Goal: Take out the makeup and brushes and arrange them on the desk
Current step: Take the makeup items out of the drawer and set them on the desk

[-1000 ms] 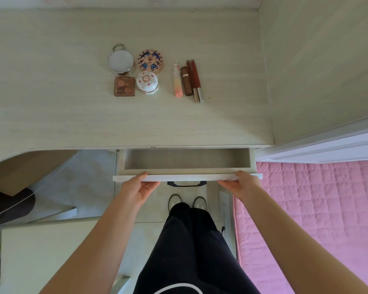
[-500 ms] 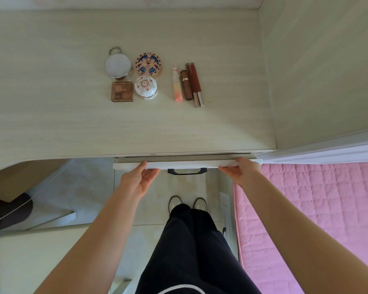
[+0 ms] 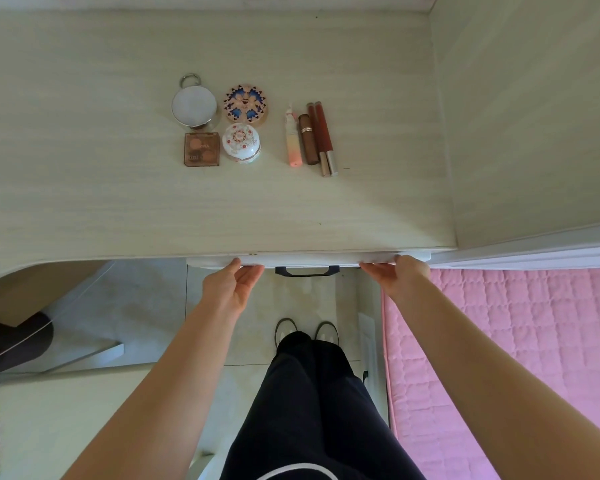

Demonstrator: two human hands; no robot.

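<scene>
On the pale wood desk (image 3: 84,174) lie a round silver compact with a ring (image 3: 194,107), a patterned round compact (image 3: 245,105), a square brown palette (image 3: 201,148) and a white floral jar (image 3: 241,143). To their right a pink-orange tube (image 3: 293,142), a brown lipstick (image 3: 308,138) and two red lip glosses (image 3: 323,136) lie side by side. The white drawer front (image 3: 309,260) sits almost flush under the desk edge, its black handle (image 3: 307,271) showing. My left hand (image 3: 232,289) and my right hand (image 3: 399,277) press flat against the drawer front, holding nothing.
A pale cabinet side (image 3: 534,116) rises along the desk's right edge. A pink quilted bed (image 3: 516,341) lies at the lower right. A white surface (image 3: 66,410) and a dark object (image 3: 11,341) are at the lower left. My legs and shoes (image 3: 305,334) stand on the tiled floor below the drawer.
The drawer was open and empty inside; both hands have pushed it in until it is nearly flush with the desk edge. The makeup on the desk has not moved.
</scene>
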